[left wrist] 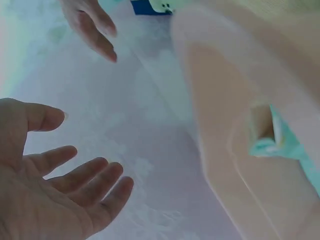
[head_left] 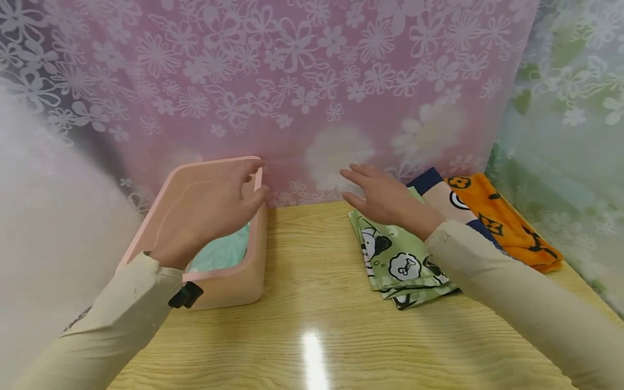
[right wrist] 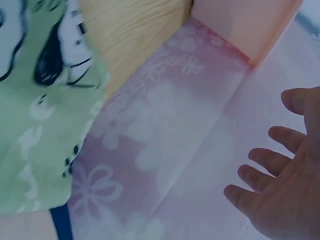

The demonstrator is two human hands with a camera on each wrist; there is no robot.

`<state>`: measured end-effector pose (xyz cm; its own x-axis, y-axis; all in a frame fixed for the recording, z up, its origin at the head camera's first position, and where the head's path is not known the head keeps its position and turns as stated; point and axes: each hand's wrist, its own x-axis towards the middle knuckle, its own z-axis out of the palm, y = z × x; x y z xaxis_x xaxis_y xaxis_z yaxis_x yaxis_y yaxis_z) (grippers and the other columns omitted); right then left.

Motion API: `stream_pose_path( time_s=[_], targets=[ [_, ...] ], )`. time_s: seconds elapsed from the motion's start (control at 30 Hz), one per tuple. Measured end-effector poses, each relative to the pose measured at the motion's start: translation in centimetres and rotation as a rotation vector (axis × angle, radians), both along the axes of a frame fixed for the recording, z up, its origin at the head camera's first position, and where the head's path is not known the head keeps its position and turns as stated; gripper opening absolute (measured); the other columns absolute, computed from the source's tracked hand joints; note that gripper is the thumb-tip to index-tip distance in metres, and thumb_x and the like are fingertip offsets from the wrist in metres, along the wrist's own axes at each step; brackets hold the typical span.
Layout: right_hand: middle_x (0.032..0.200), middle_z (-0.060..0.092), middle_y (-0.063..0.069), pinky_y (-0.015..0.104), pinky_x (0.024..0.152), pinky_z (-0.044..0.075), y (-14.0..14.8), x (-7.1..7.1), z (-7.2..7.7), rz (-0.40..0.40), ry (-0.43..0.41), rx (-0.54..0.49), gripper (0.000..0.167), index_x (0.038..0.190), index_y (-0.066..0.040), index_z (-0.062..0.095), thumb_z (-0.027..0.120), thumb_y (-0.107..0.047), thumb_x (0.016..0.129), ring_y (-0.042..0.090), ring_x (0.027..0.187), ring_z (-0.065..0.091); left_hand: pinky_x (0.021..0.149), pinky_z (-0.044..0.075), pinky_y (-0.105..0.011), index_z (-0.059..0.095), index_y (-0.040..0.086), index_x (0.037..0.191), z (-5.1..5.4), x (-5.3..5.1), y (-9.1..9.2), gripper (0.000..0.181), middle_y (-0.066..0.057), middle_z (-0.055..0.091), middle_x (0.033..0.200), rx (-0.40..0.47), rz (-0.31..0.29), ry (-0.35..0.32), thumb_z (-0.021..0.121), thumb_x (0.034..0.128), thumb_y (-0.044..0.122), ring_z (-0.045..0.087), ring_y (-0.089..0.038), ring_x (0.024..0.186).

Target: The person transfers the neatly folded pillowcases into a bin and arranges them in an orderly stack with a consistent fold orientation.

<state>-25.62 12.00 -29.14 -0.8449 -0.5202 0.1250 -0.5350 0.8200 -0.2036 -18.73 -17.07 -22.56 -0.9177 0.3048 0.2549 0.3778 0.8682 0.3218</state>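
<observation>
Over the pink plastic bin (head_left: 229, 290) hovers my left hand (head_left: 214, 208), its fingers relaxed and holding nothing. Mint-green cloth (head_left: 226, 250) lies inside the bin, partly hidden by that hand. In the left wrist view the palm of the left hand (left wrist: 60, 195) shows bare, apart from the bin wall (left wrist: 212, 110). My right hand (head_left: 382, 195), also bare with fingers extended, is above the folded green cloth (head_left: 404, 271) with dog and bone prints. The right wrist view shows the right hand (right wrist: 282, 175) apart from the green cloth (right wrist: 60, 130).
Behind the green cloth lie a beige and navy cloth (head_left: 436, 197) and a folded orange cloth (head_left: 497, 216) with dark patterns. A wood-grain table (head_left: 312, 281) bears everything. A pink floral curtain (head_left: 312, 97) hangs at the back, with a greenish floral one (head_left: 570, 151) at the right.
</observation>
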Motion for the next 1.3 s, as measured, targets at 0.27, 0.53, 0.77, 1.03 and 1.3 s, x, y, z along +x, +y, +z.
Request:
stream_pose_path(
  time_s=[0.27, 0.53, 0.77, 1.03, 1.3],
  targets=[
    [0.152, 0.026, 0.019, 0.053, 0.111, 0.014, 3.9, 0.9, -1.5, -0.025, 0.093, 0.119, 0.06, 0.15, -0.011, 0.032, 0.05, -0.038, 0.099, 0.039, 0.14, 0.019, 0.093, 0.042, -0.05, 0.046, 0.008, 0.139, -2.3, 1.8, 5.1, 0.05, -0.014, 0.047, 0.137, -0.186, -0.119, 0.174, 0.053, 0.0947, 0.029, 0.048, -0.034, 0.119],
    [0.153, 0.026, 0.018, 0.06, 0.109, 0.009, 7.8, 1.6, -2.7, -0.08, 0.101, 0.176, 0.063, 0.151, -0.015, 0.029, 0.045, -0.047, 0.099, 0.042, 0.139, 0.016, 0.093, 0.042, -0.05, 0.051, 0.016, 0.136, -6.8, 1.8, 8.5, 0.047, -0.015, 0.049, 0.134, -0.36, -0.136, 0.313, 0.054, 0.0932, 0.034, 0.048, -0.033, 0.12],
    [0.154, 0.018, 0.021, 0.06, 0.109, -0.001, 9.8, 2.5, -4.2, -0.135, 0.026, 0.208, 0.068, 0.152, -0.015, 0.025, 0.046, -0.05, 0.097, 0.046, 0.139, 0.009, 0.104, 0.031, -0.054, 0.045, 0.023, 0.143, -10.8, 0.7, 10.0, 0.053, -0.008, 0.041, 0.145, -0.445, -0.155, 0.229, 0.045, 0.0964, 0.048, 0.037, -0.033, 0.131],
    [0.155, 0.013, 0.023, 0.065, 0.107, 0.005, 11.8, 3.0, -6.0, -0.175, -0.028, 0.254, 0.07, 0.153, -0.014, 0.023, 0.042, -0.053, 0.098, 0.048, 0.138, 0.007, 0.105, 0.028, -0.054, 0.042, 0.027, 0.145, -14.2, -0.5, 11.5, 0.057, -0.006, 0.036, 0.149, -0.473, -0.2, 0.154, 0.035, 0.0972, 0.056, 0.033, -0.033, 0.135],
    [0.154, 0.012, 0.025, 0.064, 0.107, 0.004, 13.0, 2.9, -7.2, -0.208, -0.059, 0.217, 0.073, 0.153, -0.012, 0.022, 0.039, -0.057, 0.097, 0.05, 0.138, 0.006, 0.108, 0.023, -0.053, 0.035, 0.029, 0.149, -16.4, -1.6, 12.7, 0.058, -0.006, 0.03, 0.152, -0.516, -0.193, 0.068, 0.033, 0.0976, 0.057, 0.027, -0.032, 0.138]
  ],
)
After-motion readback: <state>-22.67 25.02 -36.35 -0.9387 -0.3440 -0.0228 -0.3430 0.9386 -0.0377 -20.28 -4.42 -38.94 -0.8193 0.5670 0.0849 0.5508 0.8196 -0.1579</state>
